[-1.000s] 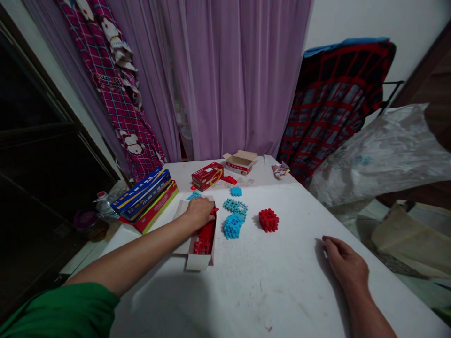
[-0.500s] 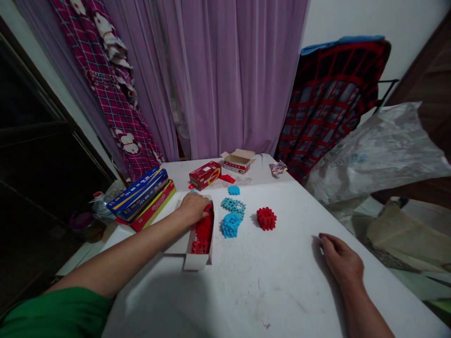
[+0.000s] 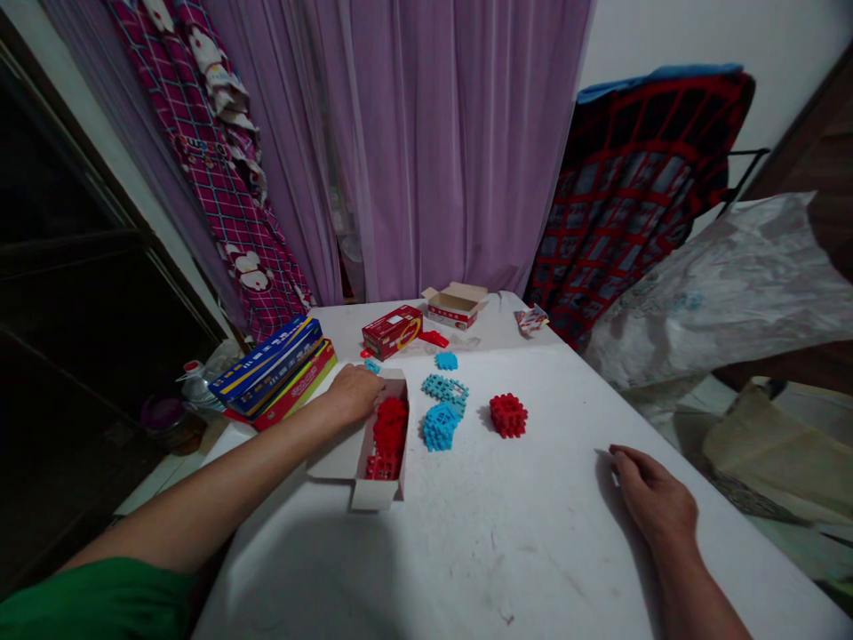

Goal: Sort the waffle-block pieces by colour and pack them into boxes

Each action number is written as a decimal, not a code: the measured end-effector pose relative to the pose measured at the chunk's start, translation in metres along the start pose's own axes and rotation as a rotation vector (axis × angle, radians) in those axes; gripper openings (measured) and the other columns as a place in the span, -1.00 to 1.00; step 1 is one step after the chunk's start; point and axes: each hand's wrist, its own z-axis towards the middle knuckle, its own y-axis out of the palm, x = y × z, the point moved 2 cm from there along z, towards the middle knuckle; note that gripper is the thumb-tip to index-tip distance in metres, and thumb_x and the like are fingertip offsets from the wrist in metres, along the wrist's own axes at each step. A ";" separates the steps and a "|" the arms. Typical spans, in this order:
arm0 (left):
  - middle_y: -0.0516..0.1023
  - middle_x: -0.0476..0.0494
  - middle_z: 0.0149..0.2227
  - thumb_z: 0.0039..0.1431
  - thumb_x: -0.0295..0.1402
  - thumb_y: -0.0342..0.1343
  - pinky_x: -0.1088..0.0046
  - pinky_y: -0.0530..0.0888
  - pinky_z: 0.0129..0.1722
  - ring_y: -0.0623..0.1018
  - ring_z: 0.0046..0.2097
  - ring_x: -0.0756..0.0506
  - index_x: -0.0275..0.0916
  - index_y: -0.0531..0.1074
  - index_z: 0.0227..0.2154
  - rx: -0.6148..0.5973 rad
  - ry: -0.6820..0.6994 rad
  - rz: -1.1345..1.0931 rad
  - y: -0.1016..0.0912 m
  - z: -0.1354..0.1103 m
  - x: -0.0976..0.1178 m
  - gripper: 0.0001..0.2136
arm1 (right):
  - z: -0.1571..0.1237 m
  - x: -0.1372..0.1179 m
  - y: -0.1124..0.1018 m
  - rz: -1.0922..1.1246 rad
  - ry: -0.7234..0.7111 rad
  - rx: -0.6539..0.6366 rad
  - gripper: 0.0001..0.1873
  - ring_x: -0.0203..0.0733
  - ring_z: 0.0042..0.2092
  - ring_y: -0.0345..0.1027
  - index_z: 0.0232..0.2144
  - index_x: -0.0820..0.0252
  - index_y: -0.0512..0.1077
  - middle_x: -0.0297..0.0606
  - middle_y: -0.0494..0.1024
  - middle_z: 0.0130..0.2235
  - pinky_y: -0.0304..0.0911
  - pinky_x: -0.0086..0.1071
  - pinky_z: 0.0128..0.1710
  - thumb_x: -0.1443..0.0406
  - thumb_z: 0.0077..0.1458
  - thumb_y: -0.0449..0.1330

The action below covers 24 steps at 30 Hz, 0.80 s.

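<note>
My left hand reaches across the white table to the far left corner of a long white cardboard box. Its fingers curl down at the box's rim, and what they grip is hidden. Red plastic interlocking pieces fill the box just right of the hand. A blue block cluster, a flat teal lattice piece and a red block cluster lie beside the box. My right hand rests palm down near the table's right edge, fingers loosely stretched, holding nothing.
A stack of blue and red flat boxes sits at the left edge. A red carton, an open small carton and a wrapper lie at the back. A large plastic bag and a draped chair stand to the right.
My left hand has slid leftwards off the red pieces to the box's far left corner, uncovering them. My right hand has stayed in place.
</note>
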 end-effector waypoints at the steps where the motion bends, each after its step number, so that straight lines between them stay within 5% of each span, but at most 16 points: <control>1: 0.61 -0.29 -0.15 0.19 -0.33 0.06 0.25 0.38 -0.12 0.55 -0.07 -0.26 -0.20 0.56 -0.21 0.020 -0.005 -0.008 -0.004 0.000 0.000 -0.79 | 0.000 -0.001 0.000 0.010 0.025 0.001 -0.53 0.10 -0.29 0.49 -0.29 0.15 0.59 -0.14 0.64 -0.34 0.31 -0.08 -0.26 0.00 -0.08 0.10; 5: 0.62 -0.22 -0.16 0.21 -0.29 0.04 0.25 0.39 -0.09 0.55 -0.07 -0.24 -0.15 0.56 -0.22 0.131 0.094 -0.054 -0.024 0.006 0.029 -0.79 | -0.002 -0.008 0.000 0.064 0.100 -0.008 -0.51 0.05 -0.29 0.48 -0.30 0.14 0.59 -0.18 0.65 -0.36 0.31 -0.13 -0.23 -0.02 -0.14 0.11; 9: 0.58 -0.16 -0.04 0.20 -0.21 0.08 0.25 0.38 0.01 0.51 0.03 -0.22 -0.12 0.48 -0.06 0.154 0.249 -0.184 -0.035 0.026 0.091 -0.71 | -0.003 -0.013 -0.001 0.078 0.121 -0.016 -0.48 0.04 -0.30 0.48 -0.30 0.16 0.60 -0.17 0.65 -0.35 0.31 -0.16 -0.23 -0.04 -0.17 0.11; 13: 0.36 -0.27 0.19 0.02 -0.06 0.24 0.26 0.34 0.11 0.38 0.18 -0.25 -0.23 0.21 0.19 0.094 0.299 -0.317 -0.024 0.061 0.150 -0.30 | -0.003 -0.013 -0.002 0.117 0.110 -0.008 -0.45 0.03 -0.32 0.48 -0.29 0.20 0.60 -0.15 0.64 -0.40 0.32 -0.18 -0.26 -0.05 -0.17 0.10; 16: 0.32 -0.30 0.22 -0.08 -0.04 0.29 0.28 0.35 0.11 0.36 0.20 -0.26 -0.23 0.14 0.20 0.034 0.228 -0.375 -0.009 0.084 0.174 -0.19 | -0.003 -0.012 -0.001 0.150 0.084 0.003 -0.46 0.02 -0.36 0.47 -0.30 0.21 0.61 -0.14 0.64 -0.42 0.32 -0.19 -0.31 -0.04 -0.16 0.10; 24: 0.52 -0.27 -0.02 0.05 -0.19 0.18 0.35 0.47 -0.11 0.53 0.00 -0.22 -0.23 0.38 -0.07 0.033 0.149 -0.415 0.015 0.103 0.193 -0.61 | 0.001 -0.007 0.000 0.168 0.094 -0.008 -0.48 0.02 -0.38 0.48 -0.31 0.18 0.61 -0.16 0.64 -0.43 0.32 -0.17 -0.31 -0.03 -0.17 0.11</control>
